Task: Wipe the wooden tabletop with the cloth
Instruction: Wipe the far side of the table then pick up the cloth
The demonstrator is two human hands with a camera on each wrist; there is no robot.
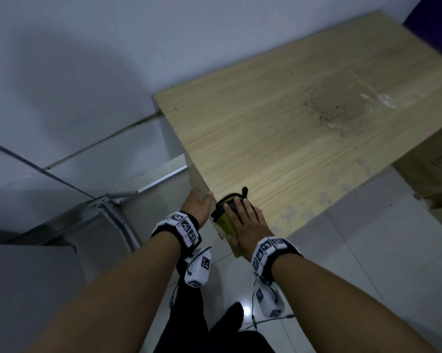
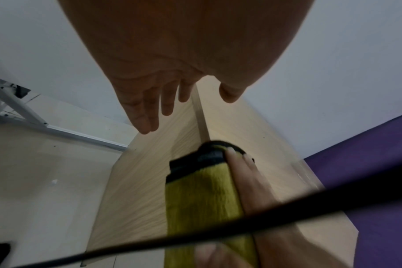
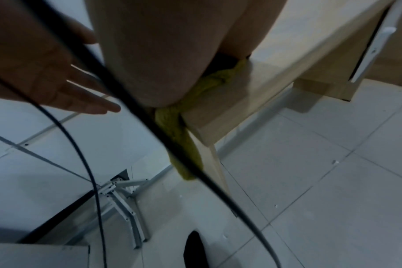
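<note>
Cloth (image 1: 223,217), yellow with a dark edge, lies at the near corner of the tabletop (image 1: 278,138), partly hanging over the edge. The right hand (image 1: 245,225) lies flat on it, fingers straight, pressing rather than pinching. The left hand (image 1: 197,207), spread and holding nothing, hovers just beside the corner. The dirty patch (image 1: 339,108) lies well ahead and to the right of the cloth, so the right hand is the nearer grip.

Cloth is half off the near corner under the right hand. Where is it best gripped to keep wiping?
Probably the part of the cloth lying on the tabletop, pressed from above by the right hand: that part lies flat on the wood, while the yellow tail hangs limp over the corner. The left hand is open beside it.
</note>
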